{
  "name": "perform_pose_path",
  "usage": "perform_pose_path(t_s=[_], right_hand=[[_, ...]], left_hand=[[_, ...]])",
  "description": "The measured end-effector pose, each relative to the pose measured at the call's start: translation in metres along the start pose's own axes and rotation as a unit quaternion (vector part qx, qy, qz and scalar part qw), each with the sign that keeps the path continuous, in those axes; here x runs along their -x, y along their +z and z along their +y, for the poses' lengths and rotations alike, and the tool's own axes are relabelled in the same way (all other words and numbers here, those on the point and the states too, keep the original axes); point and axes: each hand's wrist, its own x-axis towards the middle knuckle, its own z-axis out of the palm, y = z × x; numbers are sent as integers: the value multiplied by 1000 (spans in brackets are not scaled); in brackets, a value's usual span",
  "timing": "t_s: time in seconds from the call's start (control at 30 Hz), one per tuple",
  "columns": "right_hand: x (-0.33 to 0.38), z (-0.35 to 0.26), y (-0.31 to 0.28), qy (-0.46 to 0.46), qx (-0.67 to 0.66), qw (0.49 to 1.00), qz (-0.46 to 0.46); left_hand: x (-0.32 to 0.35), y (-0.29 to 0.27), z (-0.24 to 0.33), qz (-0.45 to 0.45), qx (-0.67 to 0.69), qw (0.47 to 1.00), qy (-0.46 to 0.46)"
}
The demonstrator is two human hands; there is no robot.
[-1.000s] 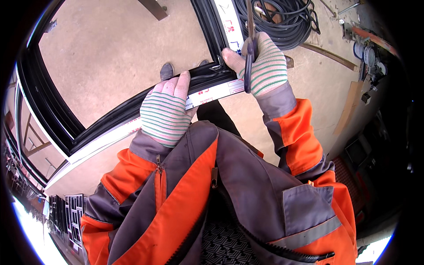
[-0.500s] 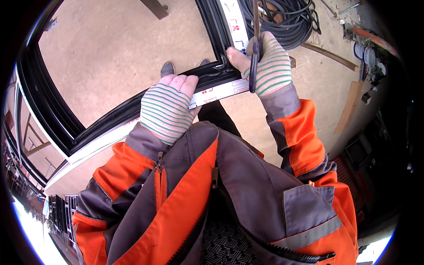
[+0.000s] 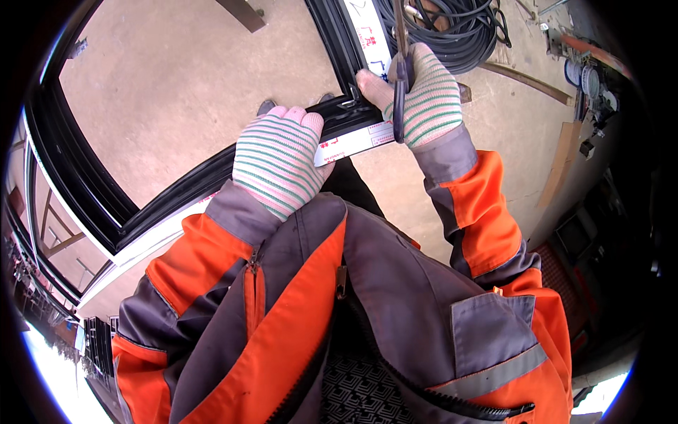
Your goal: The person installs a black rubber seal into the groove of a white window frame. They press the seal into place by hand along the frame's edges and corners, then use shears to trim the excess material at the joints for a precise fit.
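A black window frame (image 3: 185,182) with white printed protective film (image 3: 361,143) along its outer side lies before me. My left hand (image 3: 277,159), in a white glove with green stripes, is closed over the near bar, a little left of its right corner. My right hand (image 3: 427,99), gloved alike, is at that corner and holds scissors (image 3: 400,106). Their dark handle loop hangs down by the palm, and the brownish blades point away from me. My right thumb reaches toward the frame's right bar. The fingers behind the scissors are partly hidden.
A coil of black rubber strip or hose (image 3: 462,42) lies on the floor beyond my right hand. Wooden strips (image 3: 530,82) and a cardboard piece (image 3: 559,164) are to the right, near clutter along the wall. Another frame (image 3: 53,261) stands at the left.
My left hand has shifted slightly right and up along the near bar. My right hand, still holding the scissors, has moved a little left and up. The frame has shifted slightly in view.
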Motion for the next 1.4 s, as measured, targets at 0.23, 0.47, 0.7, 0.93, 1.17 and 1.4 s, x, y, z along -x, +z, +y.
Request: perform_pose_path(t_s=[0.23,0.47,0.7,0.93,1.17,1.4], right_hand=[[-1,-9,-4,32,3,999,-18],[-2,-4,1,36,-19,999,-18],[-3,-7,0,53,-17,998,-22],[-4,-8,-2,59,-9,998,-32],[-1,-3,1,73,-25,997,-21],[-2,-14,-5,57,-9,998,-33]], left_hand=[[-5,-4,6,1,3,1000,-28],[-13,-3,14,-10,-11,998,-60],[-11,-3,13,-3,-11,999,-42],[-7,3,10,31,-3,999,-30],[2,8,5,33,8,998,-58],[16,0,-3,15,9,995,-100]])
